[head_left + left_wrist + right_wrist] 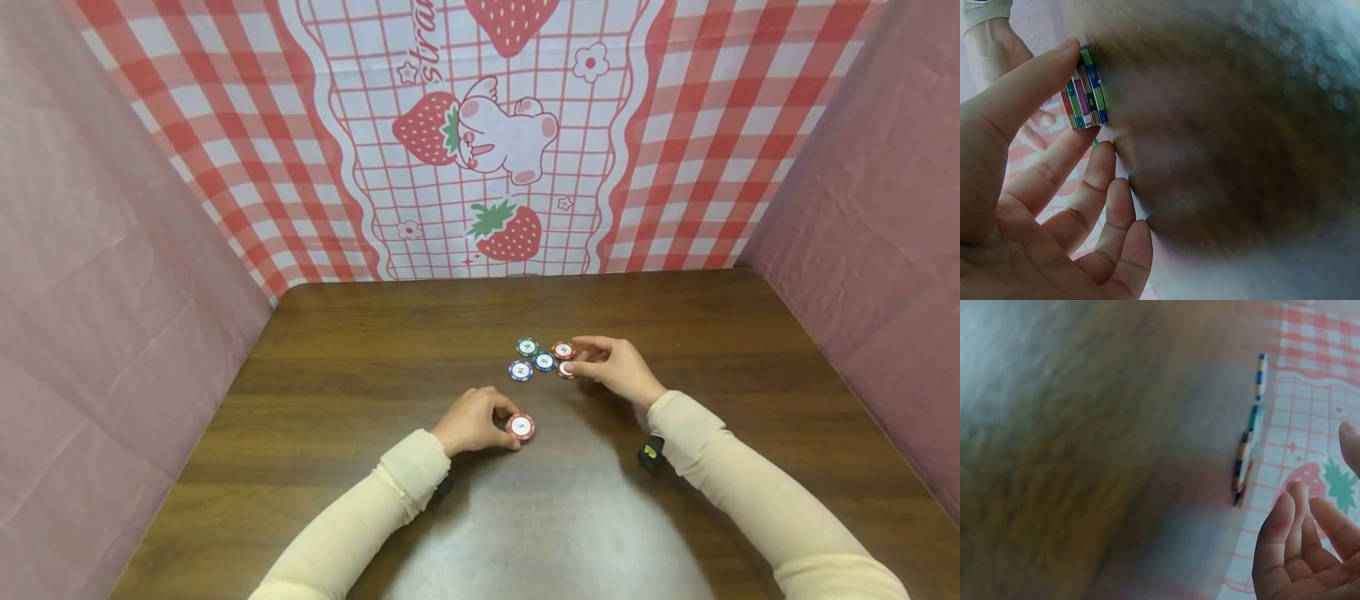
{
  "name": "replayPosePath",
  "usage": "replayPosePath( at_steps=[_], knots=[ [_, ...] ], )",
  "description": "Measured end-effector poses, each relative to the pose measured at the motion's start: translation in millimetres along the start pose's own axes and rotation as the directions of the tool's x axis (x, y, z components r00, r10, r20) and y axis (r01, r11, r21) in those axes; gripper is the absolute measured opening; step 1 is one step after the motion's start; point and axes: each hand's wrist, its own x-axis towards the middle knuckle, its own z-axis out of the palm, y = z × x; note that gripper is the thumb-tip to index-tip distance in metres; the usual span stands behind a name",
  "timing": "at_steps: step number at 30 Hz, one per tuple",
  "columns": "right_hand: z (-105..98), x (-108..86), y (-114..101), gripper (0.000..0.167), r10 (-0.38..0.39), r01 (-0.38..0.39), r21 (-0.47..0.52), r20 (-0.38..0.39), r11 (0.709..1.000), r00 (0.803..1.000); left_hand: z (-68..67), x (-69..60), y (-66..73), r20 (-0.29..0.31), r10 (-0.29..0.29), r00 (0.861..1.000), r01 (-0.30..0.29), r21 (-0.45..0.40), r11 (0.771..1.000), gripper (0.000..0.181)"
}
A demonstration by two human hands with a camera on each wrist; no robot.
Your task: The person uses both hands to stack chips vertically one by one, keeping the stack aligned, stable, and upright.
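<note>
My left hand [474, 419] grips a short stack of poker chips [521, 427] between thumb and index finger; a red-edged chip marked 5 is on top. In the left wrist view, the stack [1087, 94] shows several chips with red, green, purple and blue edges. My right hand [621, 372] hovers by a loose group of chips, thumb and fingers apart with nothing between them in the right wrist view. Its thumb overlaps a chip [564, 374]. Beside that lie a red chip [563, 350], a dark blue chip [544, 362], a green chip [527, 347] and a blue-and-white chip [521, 371].
The chips lie on a brown wooden table [360, 350]. Behind it hangs a red-and-white checked cloth [705, 125] with strawberry prints. Pink cloth walls [862, 208] stand at both sides. A dark wrist device [651, 454] sits under the right sleeve.
</note>
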Motion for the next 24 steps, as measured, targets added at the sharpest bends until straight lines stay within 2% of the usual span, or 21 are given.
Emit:
replayPosePath(
  at_steps=[4,8,15,24],
  knots=[
    [0.0,3.4,6.6,0.057,0.051,-0.051,0.001,0.023,0.999,0.998,-0.3,-0.2,0.3,0.0,0.001,1.0,-0.001,0.005,1.0,0.039],
    [1.5,6.0,10.5,0.058,0.083,-0.081,-0.045,0.044,0.996,0.996,-0.3,-0.2,0.4,0.002,-0.002,1.0,0.002,0.007,1.0,0.039],
    [4.6,9.4,9.6,0.054,0.075,-0.067,-0.19,0.035,0.979,0.997,-0.3,0.0,0.4,0.0,-0.003,1.0,0.003,0.004,1.0,0.04],
    [5.6,10.8,6.6,0.054,0.079,-0.065,-0.264,0.041,0.962,0.996,-0.2,-0.9,0.8,-0.003,-0.003,1.0,0.003,-0.001,1.0,0.039]
  ],
)
